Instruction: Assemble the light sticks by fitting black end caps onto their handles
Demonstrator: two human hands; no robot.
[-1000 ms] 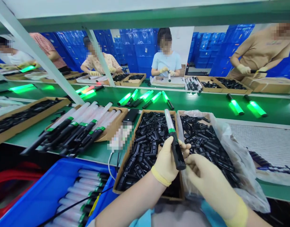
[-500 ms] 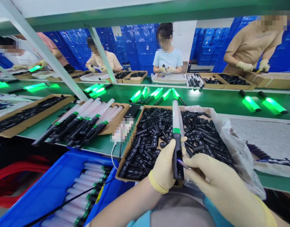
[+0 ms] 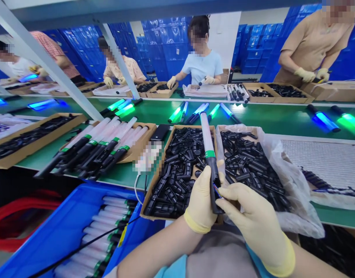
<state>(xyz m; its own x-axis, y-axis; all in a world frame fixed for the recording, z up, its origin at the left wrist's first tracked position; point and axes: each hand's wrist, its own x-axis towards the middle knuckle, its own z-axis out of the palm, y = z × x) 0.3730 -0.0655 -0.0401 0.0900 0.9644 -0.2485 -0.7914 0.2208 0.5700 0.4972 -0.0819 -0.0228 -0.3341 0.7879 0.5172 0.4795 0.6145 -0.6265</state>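
In the head view, my left hand (image 3: 200,199) is wrapped round the black handle of a light stick (image 3: 208,143). The stick has a pale clear tube and a green band, and it tilts with the tube pointing away from me. An open slot runs along the handle's lower part. At this slot, the thumb and fingers of my right hand (image 3: 249,216) are pinched on a thin, shiny red-and-blue piece (image 3: 216,190). Its far end lies inside the slot; its exact kind is too small to make out.
Cardboard trays of black plastic parts (image 3: 177,173) lie beyond my hands. More light sticks (image 3: 102,143) are piled at left, and others fill a blue bin (image 3: 76,204). Lit sticks (image 3: 177,112) rest on the green surface. Gloved co-workers (image 3: 202,63) work opposite. A phone (image 3: 160,132) lies near the pile.
My right fingers have come closer to the slot, and less of the coloured piece shows. The stick leans more to the left. Several lit sticks changed from green to blue.
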